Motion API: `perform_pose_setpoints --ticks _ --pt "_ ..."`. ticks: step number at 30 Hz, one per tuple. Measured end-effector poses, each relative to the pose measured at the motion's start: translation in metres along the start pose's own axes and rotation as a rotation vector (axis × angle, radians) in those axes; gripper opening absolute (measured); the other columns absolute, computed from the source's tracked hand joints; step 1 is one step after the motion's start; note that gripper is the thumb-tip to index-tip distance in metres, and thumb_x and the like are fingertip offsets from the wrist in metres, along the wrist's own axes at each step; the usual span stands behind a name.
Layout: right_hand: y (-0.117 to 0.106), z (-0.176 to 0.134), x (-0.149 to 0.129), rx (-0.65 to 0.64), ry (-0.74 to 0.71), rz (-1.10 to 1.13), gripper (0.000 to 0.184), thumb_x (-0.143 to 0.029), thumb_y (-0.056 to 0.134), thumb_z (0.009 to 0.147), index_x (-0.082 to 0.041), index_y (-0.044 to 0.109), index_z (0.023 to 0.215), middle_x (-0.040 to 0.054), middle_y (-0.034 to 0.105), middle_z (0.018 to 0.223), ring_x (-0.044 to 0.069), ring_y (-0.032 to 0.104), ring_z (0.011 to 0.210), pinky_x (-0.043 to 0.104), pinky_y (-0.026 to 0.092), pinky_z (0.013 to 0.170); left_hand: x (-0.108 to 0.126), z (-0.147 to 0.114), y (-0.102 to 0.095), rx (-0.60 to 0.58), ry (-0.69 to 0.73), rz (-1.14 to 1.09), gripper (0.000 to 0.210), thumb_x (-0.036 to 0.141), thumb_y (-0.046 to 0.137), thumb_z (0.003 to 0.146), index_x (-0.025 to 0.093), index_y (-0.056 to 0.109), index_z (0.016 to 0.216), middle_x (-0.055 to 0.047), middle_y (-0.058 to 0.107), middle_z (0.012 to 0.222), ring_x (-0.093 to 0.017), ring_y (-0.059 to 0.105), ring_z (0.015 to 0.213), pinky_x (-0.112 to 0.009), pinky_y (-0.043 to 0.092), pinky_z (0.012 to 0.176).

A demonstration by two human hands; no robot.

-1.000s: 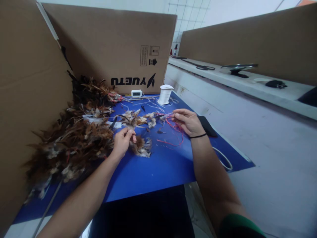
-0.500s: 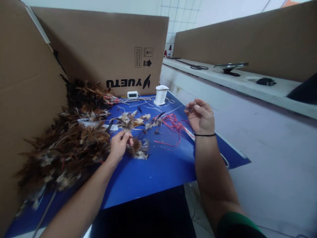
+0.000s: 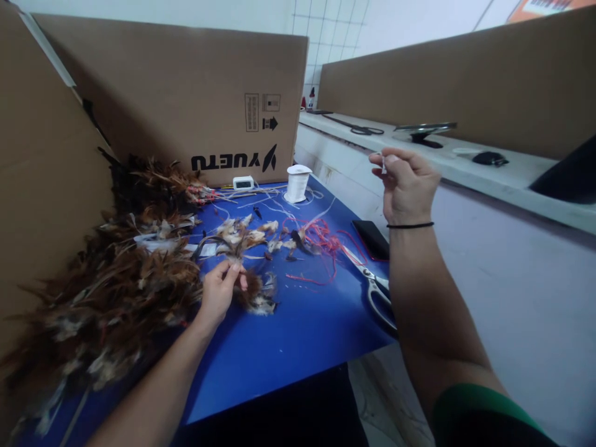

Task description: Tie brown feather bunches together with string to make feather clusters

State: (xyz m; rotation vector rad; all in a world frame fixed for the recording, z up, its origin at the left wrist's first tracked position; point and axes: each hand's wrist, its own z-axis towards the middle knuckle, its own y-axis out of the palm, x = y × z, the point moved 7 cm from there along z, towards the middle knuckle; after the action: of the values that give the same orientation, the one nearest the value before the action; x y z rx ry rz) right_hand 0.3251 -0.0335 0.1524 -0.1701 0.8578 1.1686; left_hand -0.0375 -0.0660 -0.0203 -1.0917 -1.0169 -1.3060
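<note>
My left hand (image 3: pixel 220 290) is closed in a pinch round a small bunch of brown and black feathers (image 3: pixel 235 247), held low over the blue tabletop (image 3: pixel 298 329). Raised to the right, beside the shelf, my right hand (image 3: pixel 411 186) pinches a bit of thin white string (image 3: pixel 384 164); how far the string runs is hard to see. Loose feathers and pale tufts (image 3: pixel 254 237) lie just beyond my left hand. Pink-red string (image 3: pixel 321 239) sits in a tangle mid-table. At the back stands a white spool (image 3: pixel 297 186) with pale strands around it.
A large heap of brown feathers (image 3: pixel 139 273) covers the left side. Scissors (image 3: pixel 375 292) and a phone (image 3: pixel 371 239) lie near my right forearm. Cardboard walls (image 3: pixel 162 93) stand behind and left. A small white digital display (image 3: pixel 243 182) is at the back; a shelf (image 3: pixel 456 146) runs along the right.
My right hand has moved up and to the right, away from the table. The scissors and phone now show beside my forearm. My left hand keeps its pinch on the feathers.
</note>
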Motion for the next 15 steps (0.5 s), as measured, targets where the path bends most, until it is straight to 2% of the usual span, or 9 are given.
perform_pose_setpoints --ticks 3,7,10,13,15 --pt "-0.013 0.012 0.01 0.158 -0.065 -0.081 0.011 -0.012 0.061 0.07 -0.014 0.068 0.079 0.0031 0.067 0.071 0.012 0.063 0.069 0.026 0.047 0.063 -0.001 0.0 -0.001 0.0 -0.015 0.012 0.023 0.037 0.052 0.083 0.016 0.059 0.075 0.003 0.055 0.052 -0.01 0.052 0.048 -0.022 0.044 0.054" --pt "-0.03 0.024 0.009 0.377 -0.263 -0.182 0.018 -0.004 0.054 0.072 -0.016 0.065 0.08 0.0006 0.063 0.074 0.014 0.064 0.074 0.029 0.047 0.067 0.002 0.0 -0.003 0.01 -0.002 0.053 0.023 0.036 0.05 0.084 0.017 0.059 0.074 0.003 0.056 0.052 -0.011 0.052 0.05 -0.022 0.043 0.057" --pt "-0.032 0.032 0.007 0.405 -0.353 -0.355 0.028 0.001 0.051 0.071 -0.018 0.065 0.085 0.0008 0.065 0.084 0.015 0.063 0.082 0.03 0.046 0.072 0.005 0.0 -0.005 0.035 0.013 0.099 0.023 0.035 0.049 0.085 0.018 0.059 0.074 0.003 0.056 0.052 -0.011 0.052 0.051 -0.023 0.043 0.06" --pt "-0.029 0.038 -0.001 0.391 -0.439 -0.551 0.044 0.002 0.047 0.069 -0.024 0.064 0.1 -0.0014 0.066 0.1 0.016 0.06 0.093 0.031 0.042 0.07 0.004 -0.001 -0.007 0.053 0.007 0.13 0.024 0.036 0.049 0.085 0.018 0.059 0.073 0.003 0.055 0.051 -0.012 0.053 0.054 -0.023 0.043 0.061" --pt "-0.023 0.043 -0.014 0.354 -0.501 -0.577 0.047 0.0 0.045 0.07 -0.025 0.062 0.107 -0.0036 0.064 0.105 0.016 0.058 0.097 0.033 0.039 0.07 0.003 -0.001 -0.008 0.056 0.002 0.147 0.025 0.037 0.049 0.085 0.018 0.059 0.072 0.002 0.056 0.051 -0.013 0.053 0.055 -0.024 0.043 0.062"
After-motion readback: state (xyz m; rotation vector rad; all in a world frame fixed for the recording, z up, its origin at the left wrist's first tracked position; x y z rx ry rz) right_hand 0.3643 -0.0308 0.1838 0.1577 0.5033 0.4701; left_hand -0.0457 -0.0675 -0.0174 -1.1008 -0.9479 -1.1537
